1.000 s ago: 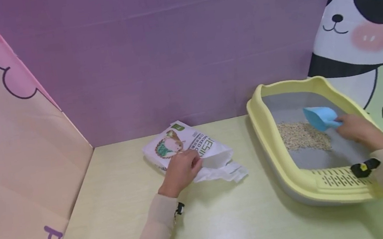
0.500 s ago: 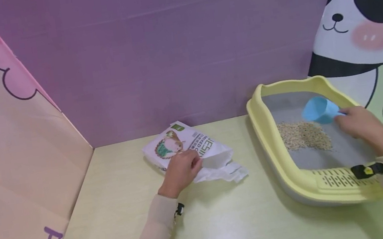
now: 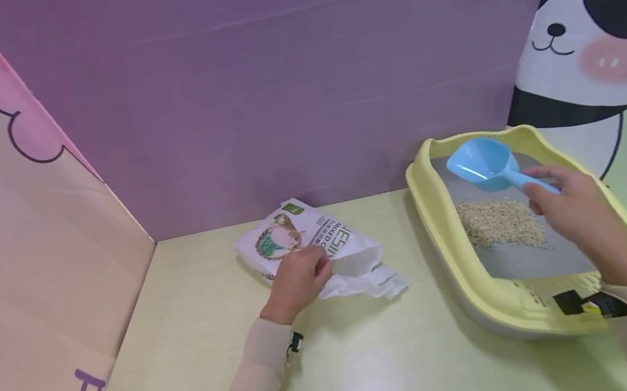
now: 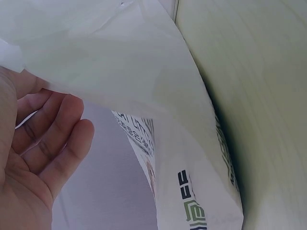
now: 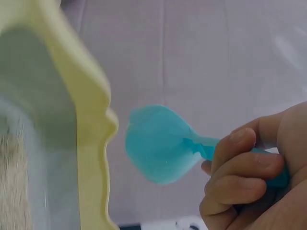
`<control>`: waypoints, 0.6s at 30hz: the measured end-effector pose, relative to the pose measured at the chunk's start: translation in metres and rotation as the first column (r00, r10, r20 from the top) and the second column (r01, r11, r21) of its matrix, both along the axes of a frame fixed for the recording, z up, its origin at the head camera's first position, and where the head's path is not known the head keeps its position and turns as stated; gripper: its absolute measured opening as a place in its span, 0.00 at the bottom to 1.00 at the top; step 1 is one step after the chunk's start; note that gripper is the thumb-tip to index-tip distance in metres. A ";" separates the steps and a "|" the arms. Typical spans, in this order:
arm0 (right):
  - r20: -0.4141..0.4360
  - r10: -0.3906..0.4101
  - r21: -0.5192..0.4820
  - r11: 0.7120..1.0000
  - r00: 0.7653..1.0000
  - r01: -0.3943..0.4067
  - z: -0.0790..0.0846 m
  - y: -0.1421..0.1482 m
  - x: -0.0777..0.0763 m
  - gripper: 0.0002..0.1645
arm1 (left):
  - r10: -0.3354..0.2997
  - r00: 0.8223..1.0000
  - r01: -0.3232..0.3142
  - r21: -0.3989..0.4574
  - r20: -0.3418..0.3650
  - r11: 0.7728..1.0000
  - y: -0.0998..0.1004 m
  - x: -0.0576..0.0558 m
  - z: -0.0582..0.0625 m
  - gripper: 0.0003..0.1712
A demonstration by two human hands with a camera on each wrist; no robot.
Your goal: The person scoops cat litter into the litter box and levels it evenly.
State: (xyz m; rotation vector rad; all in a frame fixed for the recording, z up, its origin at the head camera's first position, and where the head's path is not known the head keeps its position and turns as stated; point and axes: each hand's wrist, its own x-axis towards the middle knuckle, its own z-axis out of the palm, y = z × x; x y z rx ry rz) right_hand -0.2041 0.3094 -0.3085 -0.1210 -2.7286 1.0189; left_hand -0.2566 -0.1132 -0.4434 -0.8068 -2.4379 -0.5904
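Observation:
My left hand pinches the torn opening of a white printed litter bag that lies on the table. In the left wrist view the bag's edge lies between thumb and curled fingers. My right hand grips the handle of a light blue scoop, raised over the back part of a yellow-rimmed litter box. The scoop's bowl looks empty in the head view. Below it, a patch of beige litter grains covers part of the grey floor of the box.
A purple backdrop stands behind the table. Decorated panels rise on both sides, a pink one at left and a panda print at right. The box has a slotted front ledge.
The scoop has risen from near the litter toward the back of the box and shifted left, its bowl turned upward. The left hand and bag have stayed put.

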 end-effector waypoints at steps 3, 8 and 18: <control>-0.030 0.070 -0.058 0.996 0.997 -0.072 -0.002 -0.019 0.007 0.29 | -0.003 1.000 0.003 0.004 0.004 1.000 0.000 0.000 0.001 0.08; -0.020 0.168 -0.057 0.984 0.986 -0.169 -0.009 -0.049 0.021 0.22 | -0.010 1.000 0.010 0.009 0.007 1.000 0.000 0.000 0.000 0.08; 0.153 0.399 -0.330 0.883 0.904 -0.334 -0.040 -0.090 0.036 0.19 | -0.007 1.000 0.007 0.000 -0.012 1.000 -0.001 -0.002 -0.001 0.08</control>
